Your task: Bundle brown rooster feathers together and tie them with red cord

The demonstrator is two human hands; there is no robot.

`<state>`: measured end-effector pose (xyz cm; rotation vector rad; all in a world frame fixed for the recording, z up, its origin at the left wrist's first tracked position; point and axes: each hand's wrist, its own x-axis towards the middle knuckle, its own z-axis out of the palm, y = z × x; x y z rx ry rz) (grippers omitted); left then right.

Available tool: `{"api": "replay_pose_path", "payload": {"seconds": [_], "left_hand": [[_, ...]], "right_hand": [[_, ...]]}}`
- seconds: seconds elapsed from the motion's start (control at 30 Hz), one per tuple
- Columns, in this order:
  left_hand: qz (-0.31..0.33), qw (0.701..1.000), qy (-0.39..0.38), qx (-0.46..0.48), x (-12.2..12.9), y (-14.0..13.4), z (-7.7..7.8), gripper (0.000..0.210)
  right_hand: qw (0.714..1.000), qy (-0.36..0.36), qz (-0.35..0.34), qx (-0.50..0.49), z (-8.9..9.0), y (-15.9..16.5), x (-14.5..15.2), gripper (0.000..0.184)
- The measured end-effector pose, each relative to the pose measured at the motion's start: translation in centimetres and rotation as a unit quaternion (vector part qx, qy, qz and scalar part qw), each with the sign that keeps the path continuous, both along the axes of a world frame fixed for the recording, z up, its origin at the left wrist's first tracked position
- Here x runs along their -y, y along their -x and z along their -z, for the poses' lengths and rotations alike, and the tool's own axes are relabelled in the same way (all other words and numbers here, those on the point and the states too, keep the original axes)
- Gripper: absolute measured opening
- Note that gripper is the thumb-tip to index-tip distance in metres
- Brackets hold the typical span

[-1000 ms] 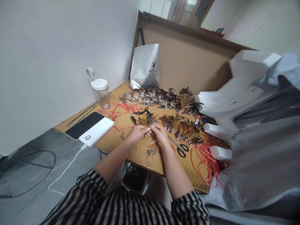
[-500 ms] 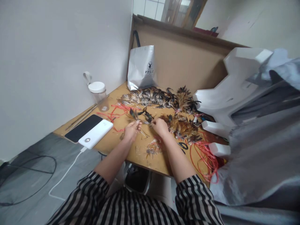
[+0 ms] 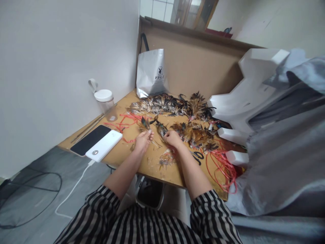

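Observation:
My left hand (image 3: 144, 140) is closed on a small bunch of feathers (image 3: 144, 124), brown and dark, with the tips pointing up and away. My right hand (image 3: 172, 139) pinches at a dark bundle of feathers (image 3: 160, 128) lying just left of it on the table. A row of brown feather bunches (image 3: 194, 134) lies beyond and to the right of my right hand. Farther back runs a longer pile of grey, black and brown feathers (image 3: 165, 104). Small feather scraps (image 3: 166, 159) lie near my right wrist.
Black-handled scissors (image 3: 198, 156) lie by my right forearm. Red plastic string (image 3: 222, 169) is heaped at the right, with more at the left. A phone (image 3: 90, 139), a white power bank (image 3: 104, 145) and a lidded cup (image 3: 108, 105) stand left. A silver bag (image 3: 150, 73) stands behind.
My right hand has shifted slightly at the dark feather bundle, which now lies tilted nearer to it. My left hand keeps its bunch. The whole view has moved a little.

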<state>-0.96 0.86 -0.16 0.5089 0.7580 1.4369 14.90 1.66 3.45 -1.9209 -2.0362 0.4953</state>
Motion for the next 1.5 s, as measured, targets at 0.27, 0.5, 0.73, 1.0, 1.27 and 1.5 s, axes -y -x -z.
{"api": "replay_pose_path", "payload": {"seconds": [0.27,0.5,0.73,1.0,1.27,1.5], "left_hand": [[0.065,0.998,0.002,0.002,0.4,-0.1,-0.3,0.013],[0.146,0.989,-0.019,-0.023,0.4,-0.5,0.5,0.016],[0.158,0.987,-0.012,-0.014,0.3,-0.4,0.2,0.010],[0.180,0.983,-0.023,-0.019,0.6,-0.4,-0.1,0.010],[0.154,0.988,0.002,-0.014,0.4,-0.4,-0.2,0.005],[0.165,0.986,0.001,-0.003,0.1,-0.5,0.4,0.006]], "right_hand": [[0.922,0.050,0.041,-0.382,0.9,-1.2,-0.1,0.018],[0.856,0.029,0.072,-0.511,2.5,-1.0,-0.2,0.021],[0.822,0.053,0.068,-0.563,2.4,-0.6,-0.1,0.021],[0.869,0.092,0.051,-0.484,3.0,-0.5,0.3,0.015],[0.906,0.057,0.082,-0.412,2.6,-0.2,0.2,0.018],[0.974,-0.044,0.109,-0.193,2.9,0.7,-0.8,0.035]]}}
